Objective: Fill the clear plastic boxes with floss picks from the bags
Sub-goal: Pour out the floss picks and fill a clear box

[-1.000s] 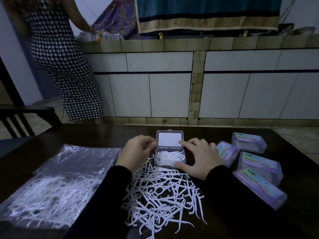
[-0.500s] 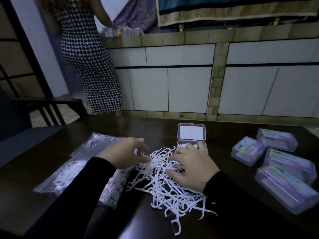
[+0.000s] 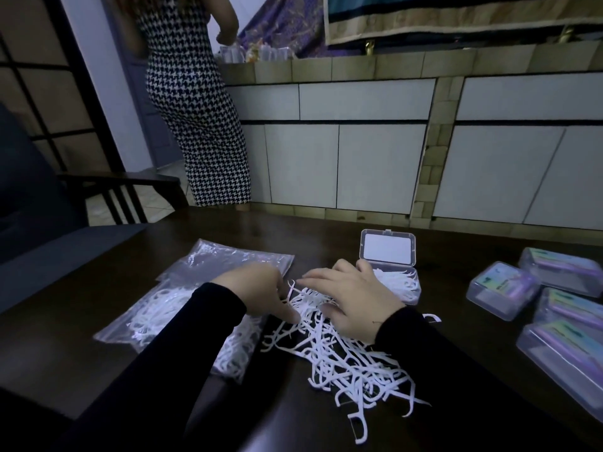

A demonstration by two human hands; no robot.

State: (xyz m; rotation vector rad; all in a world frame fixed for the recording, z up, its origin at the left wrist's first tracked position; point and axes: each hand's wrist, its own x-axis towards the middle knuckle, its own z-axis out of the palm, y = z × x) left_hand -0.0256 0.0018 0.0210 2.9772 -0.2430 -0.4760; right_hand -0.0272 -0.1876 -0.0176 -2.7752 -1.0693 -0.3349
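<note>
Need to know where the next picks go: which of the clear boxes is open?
The box just beyond the right hand, the open box, lid raised, white picks inside. The four closed boxes at far right carry coloured labels.

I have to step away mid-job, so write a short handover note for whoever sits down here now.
Left hand and right hand: both over the loose pile of floss picks; whether either grips any, I cannot tell.
Open box beyond the right hand, lid up, partly filled.
Bag of picks lies at left.
Done: four closed boxes at right.
Left: top up the open box and close it.
</note>
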